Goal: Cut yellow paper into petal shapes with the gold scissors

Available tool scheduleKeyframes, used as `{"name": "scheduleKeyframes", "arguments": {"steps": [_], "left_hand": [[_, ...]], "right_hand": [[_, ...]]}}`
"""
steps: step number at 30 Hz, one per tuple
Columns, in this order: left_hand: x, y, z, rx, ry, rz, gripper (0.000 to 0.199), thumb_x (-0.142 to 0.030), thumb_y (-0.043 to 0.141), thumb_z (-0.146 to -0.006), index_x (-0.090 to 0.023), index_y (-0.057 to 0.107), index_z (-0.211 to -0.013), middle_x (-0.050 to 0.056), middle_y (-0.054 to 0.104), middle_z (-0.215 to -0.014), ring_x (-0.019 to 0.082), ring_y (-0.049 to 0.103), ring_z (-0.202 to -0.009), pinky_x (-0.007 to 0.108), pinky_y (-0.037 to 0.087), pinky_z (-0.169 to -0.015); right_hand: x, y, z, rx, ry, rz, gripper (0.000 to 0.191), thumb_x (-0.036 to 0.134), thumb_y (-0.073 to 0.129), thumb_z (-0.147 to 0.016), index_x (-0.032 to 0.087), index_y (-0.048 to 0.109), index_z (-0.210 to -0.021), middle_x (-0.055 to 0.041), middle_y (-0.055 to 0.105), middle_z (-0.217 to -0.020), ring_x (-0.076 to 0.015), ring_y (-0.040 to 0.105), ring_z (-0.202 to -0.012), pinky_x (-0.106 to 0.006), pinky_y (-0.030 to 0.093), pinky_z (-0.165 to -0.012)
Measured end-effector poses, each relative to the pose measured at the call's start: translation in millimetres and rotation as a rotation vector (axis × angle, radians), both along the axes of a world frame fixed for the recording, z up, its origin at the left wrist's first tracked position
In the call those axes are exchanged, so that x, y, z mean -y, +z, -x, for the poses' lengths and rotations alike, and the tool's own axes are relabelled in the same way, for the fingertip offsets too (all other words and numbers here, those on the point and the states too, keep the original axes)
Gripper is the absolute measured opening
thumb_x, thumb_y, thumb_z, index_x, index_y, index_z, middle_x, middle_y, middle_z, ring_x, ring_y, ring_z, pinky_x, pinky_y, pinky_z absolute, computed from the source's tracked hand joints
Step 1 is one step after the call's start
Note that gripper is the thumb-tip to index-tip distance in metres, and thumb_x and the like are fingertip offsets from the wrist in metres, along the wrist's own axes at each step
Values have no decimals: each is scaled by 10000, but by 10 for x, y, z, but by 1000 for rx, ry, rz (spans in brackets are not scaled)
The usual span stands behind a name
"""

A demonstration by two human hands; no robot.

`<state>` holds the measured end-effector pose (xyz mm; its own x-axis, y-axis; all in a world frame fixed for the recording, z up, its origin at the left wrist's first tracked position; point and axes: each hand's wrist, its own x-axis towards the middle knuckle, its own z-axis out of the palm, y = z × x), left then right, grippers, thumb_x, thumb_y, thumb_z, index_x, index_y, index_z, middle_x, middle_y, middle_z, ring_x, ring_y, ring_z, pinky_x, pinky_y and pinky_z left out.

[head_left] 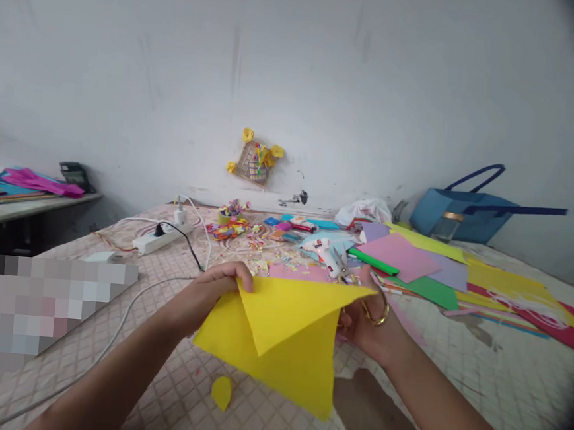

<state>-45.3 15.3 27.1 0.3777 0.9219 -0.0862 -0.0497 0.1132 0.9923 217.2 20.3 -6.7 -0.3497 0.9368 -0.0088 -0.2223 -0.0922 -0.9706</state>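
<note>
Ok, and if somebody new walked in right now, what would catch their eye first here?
Most likely the bright yellow sheet, held up front and centre, with the left fingers gripping its top edge. Next might be the small wall ornament with yellow flowers, on the pale wall above the table's far edge, then the blue bag at the table's back right.

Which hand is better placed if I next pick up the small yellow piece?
Probably the left hand: it appears nearer the small yellow piece, though gripping the yellow sheet. The right hand is farther, with a gold loop against it.
</note>
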Motion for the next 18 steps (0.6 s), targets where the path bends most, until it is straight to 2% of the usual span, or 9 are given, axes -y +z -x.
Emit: {"name": "scheduleKeyframes", "arguments": {"steps": [3,5,7,10,12,15,18], "left_hand": [[-12,-4,-8,16,28,7,181,-256,491,-757,-245,481,-938,-43,612,-650,114,579,-481,197,414,-439],[-31,-4,-35,61,78,-29,363,-255,493,-772,-286,415,-1125,-33,640,-732,123,612,-546,211,457,-488],[-57,-1,-62,141,110,-106,495,-249,518,-767,-298,344,-1227,4,655,-890,151,648,-702,241,503,-591],[-100,16,-68,233,161,-228,575,-206,565,-738,-299,327,-1253,43,609,-1094,177,636,-881,270,522,-702],[-121,30,-45,267,232,-283,595,-184,581,-727,-314,329,-1249,38,585,-1144,178,629,-913,278,526,-728],[-133,50,-7,313,308,-340,587,-172,579,-732,-335,337,-1242,25,556,-1191,179,615,-952,277,529,-747],[-120,57,-7,330,345,-376,549,-184,550,-761,-334,343,-1247,29,521,-1243,187,592,-999,279,526,-768]], "right_hand": [[13,8,22,-110,56,90,694,823,303,-650,178,554,-597,21,404,-403,-127,416,-394,-236,343,-421],[30,28,34,-94,38,8,718,831,290,-644,174,578,-648,7,452,-459,-129,432,-430,-244,354,-452],[43,42,27,-32,-27,-65,715,819,261,-671,185,586,-730,-13,516,-567,-141,466,-487,-260,376,-491],[71,24,-1,111,-139,-161,563,727,420,-712,195,575,-808,-11,542,-655,-131,464,-517,-252,373,-506],[106,-17,-6,217,-134,-218,441,616,545,-727,194,569,-853,6,523,-637,-128,455,-537,-240,361,-511],[173,-97,26,472,-111,-308,358,545,530,-784,214,543,-920,22,502,-626,-126,432,-536,-227,331,-478],[238,-151,83,621,-105,-361,284,479,554,-798,206,538,-876,20,513,-621,-130,442,-539,-229,321,-471]]}}
